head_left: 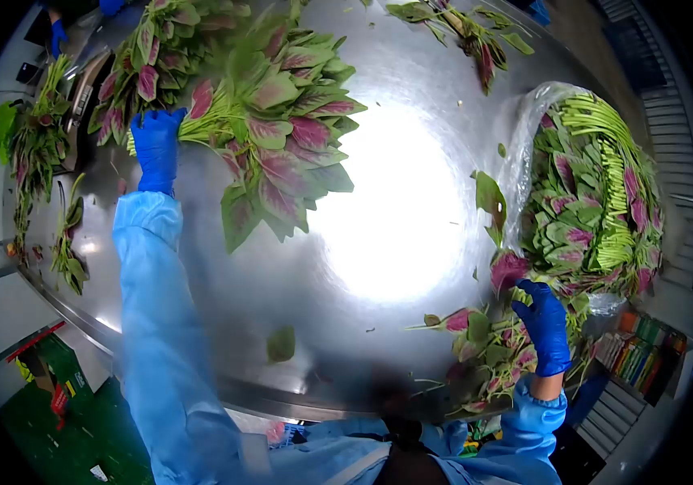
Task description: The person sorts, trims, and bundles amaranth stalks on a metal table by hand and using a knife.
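My left hand [156,149], in a blue glove, is closed around the stems of a bunch of red and green leaves [282,137], whose leaves fan out to the right over the metal table. On the right, my right hand [542,323], also gloved in blue, has its fingers bent beside a single purple-red leaf [509,270]; whether the fingertips touch it is unclear. Below and left of that hand lies a loose pile of leaves [492,352]. Just above it, a large stack of bunches [589,194] sits in clear plastic.
The metal table [237,323] has more leafy bunches [164,48] at the upper left and a few stems [476,32] at the top. A co-worker's gloved hand [59,37] shows at the upper left. A green crate [47,396] stands at the lower left.
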`<state>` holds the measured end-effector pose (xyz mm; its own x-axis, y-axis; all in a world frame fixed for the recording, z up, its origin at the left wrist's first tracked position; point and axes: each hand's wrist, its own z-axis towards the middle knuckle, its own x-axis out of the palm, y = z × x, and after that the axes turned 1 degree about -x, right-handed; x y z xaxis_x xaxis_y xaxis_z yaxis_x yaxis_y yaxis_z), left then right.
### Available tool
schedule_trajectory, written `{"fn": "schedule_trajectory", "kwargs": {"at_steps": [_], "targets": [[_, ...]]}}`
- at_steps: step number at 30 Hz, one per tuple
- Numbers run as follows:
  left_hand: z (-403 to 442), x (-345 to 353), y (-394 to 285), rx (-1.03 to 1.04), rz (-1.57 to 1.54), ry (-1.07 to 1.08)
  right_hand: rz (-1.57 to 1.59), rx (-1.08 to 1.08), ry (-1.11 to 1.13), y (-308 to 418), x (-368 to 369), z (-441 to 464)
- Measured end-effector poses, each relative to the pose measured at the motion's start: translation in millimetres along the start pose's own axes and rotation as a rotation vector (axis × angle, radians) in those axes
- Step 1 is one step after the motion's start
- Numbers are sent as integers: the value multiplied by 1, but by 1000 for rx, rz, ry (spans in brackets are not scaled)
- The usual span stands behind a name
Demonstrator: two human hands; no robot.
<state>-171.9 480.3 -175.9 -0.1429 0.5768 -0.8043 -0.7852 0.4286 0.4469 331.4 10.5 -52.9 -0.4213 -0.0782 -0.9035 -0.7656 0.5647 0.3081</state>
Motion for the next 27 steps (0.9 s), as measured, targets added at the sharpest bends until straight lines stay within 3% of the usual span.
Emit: {"fn": "schedule_trajectory", "kwargs": {"at_steps": [3, 4, 6, 7, 10, 11, 13, 15, 17, 19, 21, 25, 27], "targets": [[-1, -8, -10, -101, 24, 97, -4, 4, 87, 9, 13, 18], [-4, -6, -13, -163, -1, 103, 19, -142, 13, 15, 19, 26], [-13, -15, -20, -262, -50, 123, 162, -168, -78, 50, 26, 51], [-16, -31, -27, -301, -71, 133, 126, -373, -204, 56, 33, 66], [-46, -66, -39, -344, -286, 31, 210, -524, -255, 77, 43, 107], [-62, -77, -42, -346, -384, -23, 205, -491, -241, 77, 49, 118], [-99, -112, -52, -366, -513, 95, 193, -427, -211, 76, 64, 131], [-146, -136, -74, -386, -661, 3, 164, -461, -194, 71, 77, 123], [-205, -150, -106, -594, -919, 52, 104, -474, -250, 66, 94, 90], [-227, -206, -139, -455, -773, 214, 1, -468, -241, 60, 106, 45], [-240, -257, -188, -388, -819, 284, 13, -505, -234, 55, 117, -7], [-231, -323, -278, -174, -1242, 405, 6, -542, -38, 37, 125, -103], [-217, -343, -306, 70, -1478, 451, 122, -542, 10, 29, 118, -123]]}}
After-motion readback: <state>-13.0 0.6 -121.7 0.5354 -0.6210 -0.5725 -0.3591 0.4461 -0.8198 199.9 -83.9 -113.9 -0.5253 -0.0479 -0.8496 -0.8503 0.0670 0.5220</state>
